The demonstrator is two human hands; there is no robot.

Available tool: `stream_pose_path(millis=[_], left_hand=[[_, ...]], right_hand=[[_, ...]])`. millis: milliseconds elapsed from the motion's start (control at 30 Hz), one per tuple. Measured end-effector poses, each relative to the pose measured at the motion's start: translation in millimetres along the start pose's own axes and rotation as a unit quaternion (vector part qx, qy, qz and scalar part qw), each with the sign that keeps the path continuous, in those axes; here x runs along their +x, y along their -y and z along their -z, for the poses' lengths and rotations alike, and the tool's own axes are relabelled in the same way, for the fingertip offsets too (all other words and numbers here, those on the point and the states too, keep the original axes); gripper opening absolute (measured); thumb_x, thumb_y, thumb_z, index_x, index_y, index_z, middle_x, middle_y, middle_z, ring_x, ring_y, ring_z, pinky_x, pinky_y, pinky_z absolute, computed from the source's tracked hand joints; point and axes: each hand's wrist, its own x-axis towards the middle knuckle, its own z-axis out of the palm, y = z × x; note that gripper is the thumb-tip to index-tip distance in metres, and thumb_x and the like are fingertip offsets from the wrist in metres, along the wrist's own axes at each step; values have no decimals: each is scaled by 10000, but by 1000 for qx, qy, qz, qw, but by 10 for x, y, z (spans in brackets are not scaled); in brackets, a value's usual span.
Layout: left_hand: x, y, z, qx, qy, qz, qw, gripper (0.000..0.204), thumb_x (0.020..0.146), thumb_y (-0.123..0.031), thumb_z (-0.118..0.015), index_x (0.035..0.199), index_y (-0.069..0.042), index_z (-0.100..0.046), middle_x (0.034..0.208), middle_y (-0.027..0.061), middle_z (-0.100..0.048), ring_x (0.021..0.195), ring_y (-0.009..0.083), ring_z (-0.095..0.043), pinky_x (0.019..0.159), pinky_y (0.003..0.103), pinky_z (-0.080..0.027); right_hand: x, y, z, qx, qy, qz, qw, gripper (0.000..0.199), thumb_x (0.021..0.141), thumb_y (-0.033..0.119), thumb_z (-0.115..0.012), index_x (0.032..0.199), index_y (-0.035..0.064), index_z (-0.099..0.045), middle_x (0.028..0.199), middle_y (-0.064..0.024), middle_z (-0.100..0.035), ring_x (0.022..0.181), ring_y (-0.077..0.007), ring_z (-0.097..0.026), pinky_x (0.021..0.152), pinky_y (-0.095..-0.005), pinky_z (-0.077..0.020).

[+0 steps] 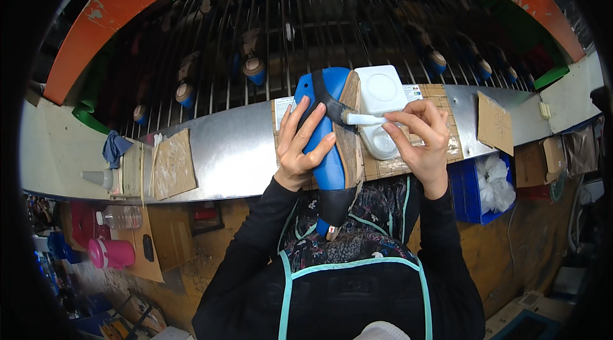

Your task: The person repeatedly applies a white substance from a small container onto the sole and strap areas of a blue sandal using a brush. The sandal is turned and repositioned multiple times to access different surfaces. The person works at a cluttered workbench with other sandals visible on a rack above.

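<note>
The left hand (303,148) wraps the side of a blue shoe last (325,148) that carries a black strap and a tan sole, its fingers (317,124) spread along the blue surface and curled round it in a firm hold, keeping the last raised upright over the person's lap, in front of the metal tabletop (236,148). The right hand (421,139) pinches a white brush (365,120) between thumb and bent fingers, closed tight on the handle, with the brush tip touching the sole edge near the top of the last. Just behind the brush, a white plastic container (381,100) stands on a sheet of cardboard (440,94) lying on the tabletop. Farther left on the tabletop lie another piece of cardboard (174,164) and a blue rag (116,146). Beyond the tabletop, a rack of metal bars (281,14) holds more shoe lasts (254,68). A blue bin (471,196) with white bags sits below the tabletop on the right.
</note>
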Motion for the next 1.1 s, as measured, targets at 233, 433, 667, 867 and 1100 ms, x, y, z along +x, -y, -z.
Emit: stream_pose_path(millis=[233, 433, 667, 867, 1100], left_hand=[[-1, 26, 7, -10, 8, 7, 1000, 392, 778, -173, -735, 1116, -272, -563, 1288, 104, -621, 1226, 401, -548, 1014, 555, -434], [9, 51, 10, -38, 3, 8, 999, 448, 757, -200, -767, 1151, -260, -563, 1304, 135, -605, 1231, 417, -539, 1025, 555, -423], [11, 5, -54, -85, -64, 49, 993, 439, 779, -189, -756, 1161, -215, -541, 1317, 184, -580, 1235, 430, -530, 1010, 523, -459], [2, 42, -108, -46, -120, 47, 991, 410, 783, -181, -752, 1119, -194, -516, 1315, 196, -572, 1229, 435, -531, 999, 512, -481], [-71, 105, -39, 7, -121, 38, 992, 413, 776, -139, -747, 1118, -194, -522, 1302, 191, -580, 1233, 448, -518, 1009, 569, -451]], right_hand=[[50, 9, 51, -11, 27, 26, 999, 167, 731, 188, -803, 880, 135, -751, 837, 5, -594, 703, -125, -522, 734, -315, -272], [121, -55, 80, 78, 73, -3, 994, 152, 744, 194, -800, 875, 132, -755, 830, 1, -584, 682, -112, -510, 724, -310, -283], [61, 12, -20, 134, 48, -65, 988, 147, 750, 136, -799, 880, 76, -764, 837, 7, -584, 715, -107, -517, 612, -243, -376], [-78, 112, -138, 193, -31, -139, 971, 137, 792, 82, -767, 920, 34, -750, 865, -32, -572, 745, -106, -523, 586, -229, -412], [-513, 362, -173, 336, 25, -254, 907, 137, 818, 61, -750, 941, 1, -739, 900, -44, -562, 780, -107, -545, 642, -222, -430]])
